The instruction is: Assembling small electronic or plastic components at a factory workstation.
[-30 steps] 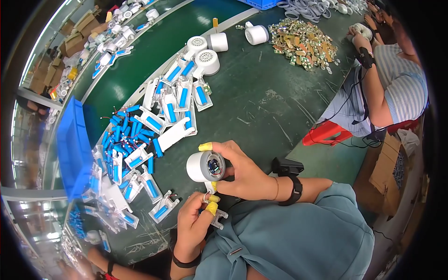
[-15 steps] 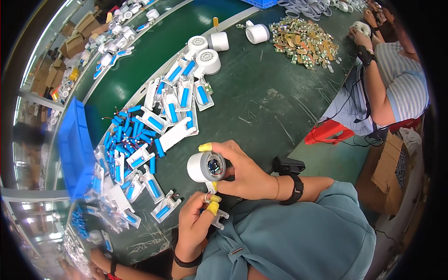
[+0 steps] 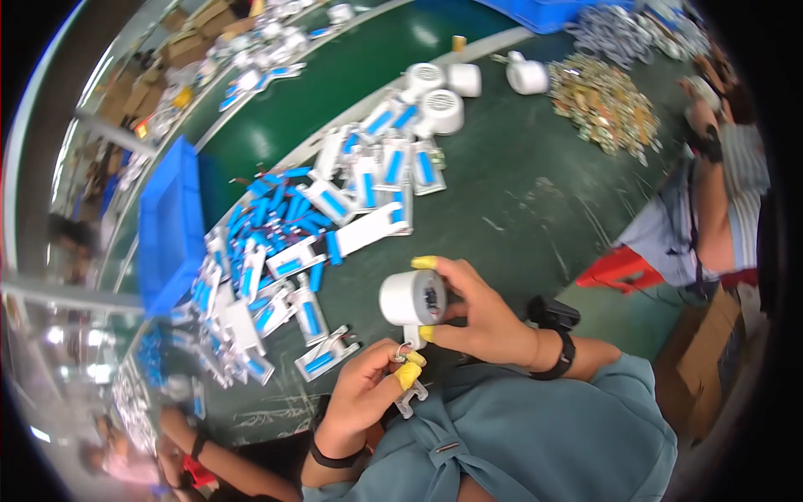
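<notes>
My right hand [image 3: 483, 322], with yellow covers on thumb and fingertip, is closed round a white cylindrical housing [image 3: 398, 299] with a grey rim. Its open end is toward the palm, with dark parts inside. A short neck [image 3: 413, 336] points down from the housing to my left fingertips. My left hand [image 3: 372, 385], also with yellow fingertip covers, pinches a translucent plastic handle piece [image 3: 410, 402] below that neck. Fingers hide most of this piece, and I cannot tell whether it is joined to the neck.
Blue battery cells [image 3: 280, 209] and white handle shells [image 3: 368, 180] with cells lie in heaps to the left. White housings [image 3: 442, 112] and a pile of circuit boards [image 3: 604, 102] are farther back. A blue bin [image 3: 171, 226] stands left. Co-workers sit right and lower left.
The whole view has shifted, so the bench appears farther right and is blurrier. The housing has turned slightly, showing less of its inside. Both hands keep their holds.
</notes>
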### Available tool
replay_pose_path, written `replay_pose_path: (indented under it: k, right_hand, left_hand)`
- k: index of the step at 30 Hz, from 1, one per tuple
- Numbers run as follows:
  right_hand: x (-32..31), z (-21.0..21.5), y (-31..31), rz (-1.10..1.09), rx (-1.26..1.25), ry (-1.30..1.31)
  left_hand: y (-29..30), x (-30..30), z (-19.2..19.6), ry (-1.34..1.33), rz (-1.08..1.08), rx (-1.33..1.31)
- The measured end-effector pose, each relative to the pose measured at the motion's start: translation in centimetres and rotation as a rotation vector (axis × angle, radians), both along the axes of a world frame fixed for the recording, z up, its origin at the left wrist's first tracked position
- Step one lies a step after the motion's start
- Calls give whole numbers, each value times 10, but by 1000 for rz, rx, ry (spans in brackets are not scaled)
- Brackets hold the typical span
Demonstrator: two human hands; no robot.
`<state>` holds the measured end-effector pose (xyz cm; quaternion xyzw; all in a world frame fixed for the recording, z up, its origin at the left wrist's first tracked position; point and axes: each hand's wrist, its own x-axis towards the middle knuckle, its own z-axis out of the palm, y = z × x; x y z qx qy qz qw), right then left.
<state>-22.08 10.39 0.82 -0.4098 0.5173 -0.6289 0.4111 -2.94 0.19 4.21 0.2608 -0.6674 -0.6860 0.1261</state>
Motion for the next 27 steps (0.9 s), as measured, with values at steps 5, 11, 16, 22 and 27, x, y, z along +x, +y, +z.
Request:
replay_pose_path:
  k: [5,11,16,22,27]
  right_hand:
    - [0,1,4,183,161,-88]
    - [6,-7,0,179,183,92]
    - [4,-8,-2,131,183,177]
    - [7,-11,-6,156,113,190]
    - [-7,-18,11,211,195,22]
  left_hand:
    - [-56,26,50,-177,235,129]
    - [-201,64,103,-287,501,-586]
    - [-346,97,87,-625,622,-1038]
    - [-466,212,-1,-1291,427,-1614]
    - [-380,123,-24,-1001,664,-1465]
